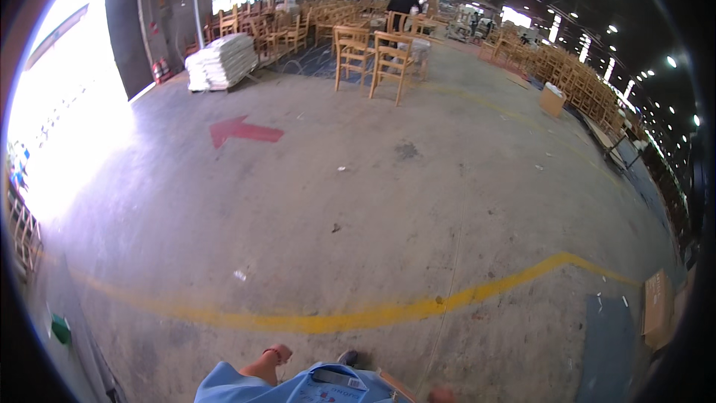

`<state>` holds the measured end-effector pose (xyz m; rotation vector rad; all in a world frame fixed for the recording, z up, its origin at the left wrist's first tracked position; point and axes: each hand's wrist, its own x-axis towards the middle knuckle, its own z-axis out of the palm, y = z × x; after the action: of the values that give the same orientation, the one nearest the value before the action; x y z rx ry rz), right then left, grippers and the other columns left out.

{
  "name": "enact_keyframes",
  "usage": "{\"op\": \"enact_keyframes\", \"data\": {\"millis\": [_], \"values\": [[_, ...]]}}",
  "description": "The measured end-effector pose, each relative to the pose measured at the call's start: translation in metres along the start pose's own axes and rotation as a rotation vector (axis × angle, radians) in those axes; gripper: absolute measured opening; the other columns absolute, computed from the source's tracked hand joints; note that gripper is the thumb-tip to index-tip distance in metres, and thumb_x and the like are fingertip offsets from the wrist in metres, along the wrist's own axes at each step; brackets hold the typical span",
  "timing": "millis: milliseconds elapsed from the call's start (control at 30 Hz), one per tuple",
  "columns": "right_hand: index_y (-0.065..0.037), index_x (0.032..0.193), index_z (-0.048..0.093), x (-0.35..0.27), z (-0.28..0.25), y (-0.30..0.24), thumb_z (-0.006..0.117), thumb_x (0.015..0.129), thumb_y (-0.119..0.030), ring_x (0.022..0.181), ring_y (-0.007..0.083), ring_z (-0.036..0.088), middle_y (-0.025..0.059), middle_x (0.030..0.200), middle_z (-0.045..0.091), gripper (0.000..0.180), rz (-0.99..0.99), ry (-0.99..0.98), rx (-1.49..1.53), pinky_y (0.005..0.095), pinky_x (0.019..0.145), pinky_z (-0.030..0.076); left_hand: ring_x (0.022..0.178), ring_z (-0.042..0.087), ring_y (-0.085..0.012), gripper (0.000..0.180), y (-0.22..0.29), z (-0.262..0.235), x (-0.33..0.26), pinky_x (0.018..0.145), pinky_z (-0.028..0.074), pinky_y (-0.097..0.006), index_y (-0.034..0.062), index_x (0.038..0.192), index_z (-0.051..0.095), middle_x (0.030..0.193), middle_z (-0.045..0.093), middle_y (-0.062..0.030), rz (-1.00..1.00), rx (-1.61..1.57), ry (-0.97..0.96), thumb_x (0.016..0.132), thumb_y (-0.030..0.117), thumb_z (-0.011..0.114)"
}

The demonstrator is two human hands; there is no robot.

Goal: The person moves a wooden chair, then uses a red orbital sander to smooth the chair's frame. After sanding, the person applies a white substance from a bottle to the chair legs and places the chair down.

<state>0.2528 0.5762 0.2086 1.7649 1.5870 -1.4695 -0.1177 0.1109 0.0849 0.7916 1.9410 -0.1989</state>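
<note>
At the lower edge, my left hand (280, 354) hangs out from a light blue sleeve, a reddish band at its wrist. Its fingers look curled in, and nothing shows in them. My right hand (441, 395) is a blurred patch cut by the lower edge, so its fingers cannot be made out. Between the hands is my light blue top (321, 386), with the dark tip of a shoe (347, 358) just past it. Neither hand touches any object that I can see. Ahead lies a grey concrete floor (388, 231).
A yellow line (328, 323) crosses the floor before me; a red arrow (242, 131) points left. Wooden chairs (391, 60), stacked white packages (221, 62) and a person in dark clothing (403, 4) stand farther off. Cardboard boxes (657, 306) are at right, a bright doorway (67, 97) at left.
</note>
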Motion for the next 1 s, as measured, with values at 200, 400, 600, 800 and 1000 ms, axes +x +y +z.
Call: {"op": "enact_keyframes", "data": {"millis": [200,400,600,800,1000], "values": [[0.000,0.085,0.064,0.020,-0.030,-0.037,0.057,0.083,-0.014,0.069,0.0199,0.061,0.0084,0.074,0.063,0.016,0.153,-0.083,-0.125,0.0354,0.061,0.049,0.080,0.066,-0.0287,0.031,0.119,-0.331,0.040,0.076,0.051,-0.039,0.0027,0.104,0.066,0.092,0.069,-0.0152,0.142,-0.819,0.634,0.082,0.023,0.055],[-0.001,0.081,0.063,0.166,-0.097,-0.162,0.056,0.083,-0.015,0.065,0.0191,0.059,0.0083,0.072,0.062,0.017,0.116,-0.116,-0.199,0.0343,0.059,0.048,0.079,0.067,-0.0179,0.033,0.193,-0.471,0.163,0.072,0.052,-0.031,0.0040,0.104,0.067,0.091,0.070,-0.0083,0.007,-0.698,0.545,0.086,0.030,0.056],[-0.001,0.077,0.063,0.282,-0.236,-0.469,0.055,0.083,-0.016,0.061,0.0184,0.057,0.0083,0.070,0.062,0.018,-0.225,0.042,-0.144,0.0331,0.056,0.047,0.079,0.064,-0.0181,0.033,0.174,-0.456,0.276,0.056,0.050,-0.035,0.0092,0.104,0.066,0.090,0.068,-0.0060,0.144,-0.398,0.108,0.089,0.032,0.048],[-0.003,0.095,0.064,0.386,-0.320,-0.781,0.058,0.086,-0.022,0.067,0.0156,0.059,0.0063,0.077,0.064,0.022,-0.601,0.152,0.152,0.0311,0.058,0.047,0.088,0.064,-0.0233,0.032,0.189,-0.512,0.323,0.065,0.051,-0.040,0.0077,0.103,0.067,0.100,0.067,-0.0085,-0.162,-0.411,-0.028,0.089,0.027,0.047],[-0.002,0.098,0.062,0.484,-0.331,-0.807,0.059,0.088,-0.023,0.065,0.0185,0.059,0.0091,0.083,0.065,0.023,-0.141,-0.034,-0.361,0.0356,0.057,0.048,0.098,0.064,-0.0284,0.031,0.204,-0.691,0.464,0.074,0.053,-0.046,0.0063,0.102,0.068,0.110,0.066,-0.0110,-0.136,-0.255,-0.049,0.089,0.023,0.045]]}}
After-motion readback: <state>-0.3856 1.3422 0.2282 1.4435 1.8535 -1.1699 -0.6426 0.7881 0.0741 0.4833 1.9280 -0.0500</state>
